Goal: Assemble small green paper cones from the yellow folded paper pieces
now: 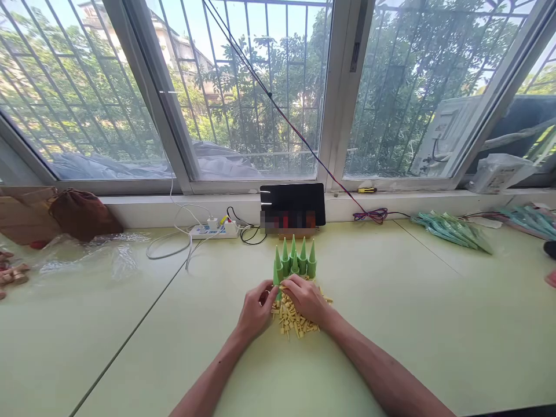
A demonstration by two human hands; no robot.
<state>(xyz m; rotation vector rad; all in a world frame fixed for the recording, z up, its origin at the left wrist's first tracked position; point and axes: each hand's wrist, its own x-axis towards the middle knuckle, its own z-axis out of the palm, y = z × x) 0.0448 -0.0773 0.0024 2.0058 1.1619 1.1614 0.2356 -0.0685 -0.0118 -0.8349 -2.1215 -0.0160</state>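
Observation:
A group of green pointed cones (311, 260) stands upright on the pale green table, just beyond my hands. My left hand (256, 310) is closed at the left front of the group, its fingertips around a green cone (278, 294) whose lower part shows between them. My right hand (306, 298) is closed in a pinch against the same cone, with a small pale yellow peg-like piece (282, 286) partly showing at its fingertips. Beneath and in front of the right hand lies a loose pile of small yellow pieces (295, 321), some of it hidden by the hand.
A dark-screened tablet (293, 205) leans behind the cones. To its left lies a white power strip (214, 230) with cords. Bundled cable (371, 216) and green plastic packets (449, 230) are at the back right. Clear plastic bags (99, 255) and a brown pouch (84, 214) lie left.

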